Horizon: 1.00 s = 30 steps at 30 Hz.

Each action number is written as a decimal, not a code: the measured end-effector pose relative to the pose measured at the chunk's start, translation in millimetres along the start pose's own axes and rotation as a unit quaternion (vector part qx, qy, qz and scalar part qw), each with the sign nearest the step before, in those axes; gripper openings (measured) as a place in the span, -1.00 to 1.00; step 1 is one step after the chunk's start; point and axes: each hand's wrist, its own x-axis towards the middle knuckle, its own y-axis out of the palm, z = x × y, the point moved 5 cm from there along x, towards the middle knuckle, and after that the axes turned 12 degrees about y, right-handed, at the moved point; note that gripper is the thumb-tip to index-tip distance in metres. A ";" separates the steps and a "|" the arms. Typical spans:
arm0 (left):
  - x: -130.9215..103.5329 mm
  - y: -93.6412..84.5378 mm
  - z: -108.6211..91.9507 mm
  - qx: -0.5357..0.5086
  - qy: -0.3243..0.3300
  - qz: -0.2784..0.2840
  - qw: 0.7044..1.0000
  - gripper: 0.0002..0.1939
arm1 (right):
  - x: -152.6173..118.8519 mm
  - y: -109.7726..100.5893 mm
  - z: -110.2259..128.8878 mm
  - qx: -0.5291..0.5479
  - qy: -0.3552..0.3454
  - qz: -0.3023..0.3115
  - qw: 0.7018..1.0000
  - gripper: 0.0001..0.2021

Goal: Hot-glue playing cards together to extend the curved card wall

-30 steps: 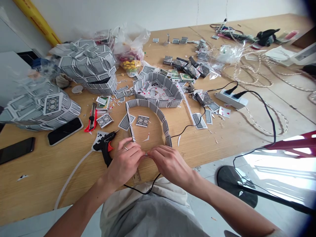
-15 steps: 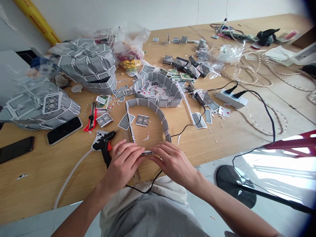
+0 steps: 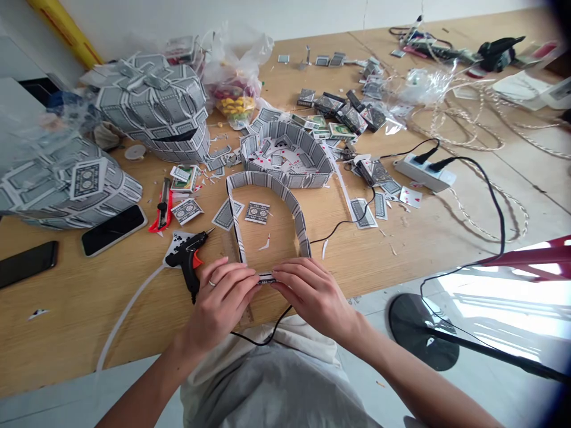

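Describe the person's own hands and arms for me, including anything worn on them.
The left hand wears a thin, pale metallic ring on one finger. The right hand shows no ring. Neither has a glove, and the forearms show no sleeve, watch or bracelet.

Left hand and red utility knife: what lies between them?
In the head view, the black glue gun lies between the left hand and the red utility knife, a playing card partly under it.
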 end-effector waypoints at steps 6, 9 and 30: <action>-0.2 -0.7 0.7 0.002 -0.004 -0.003 1.000 -0.76 | -2.7 -0.6 -0.1 0.007 0.002 0.003 1.000 -0.79; -0.4 -0.4 0.7 0.001 -0.005 0.001 1.000 -0.76 | -3.1 0.7 -0.6 0.012 0.006 0.008 1.000 -0.77; 4.2 6.8 0.4 -0.007 0.015 0.035 0.999 -0.77 | -3.7 6.9 3.8 -0.026 -0.003 0.048 0.998 -0.77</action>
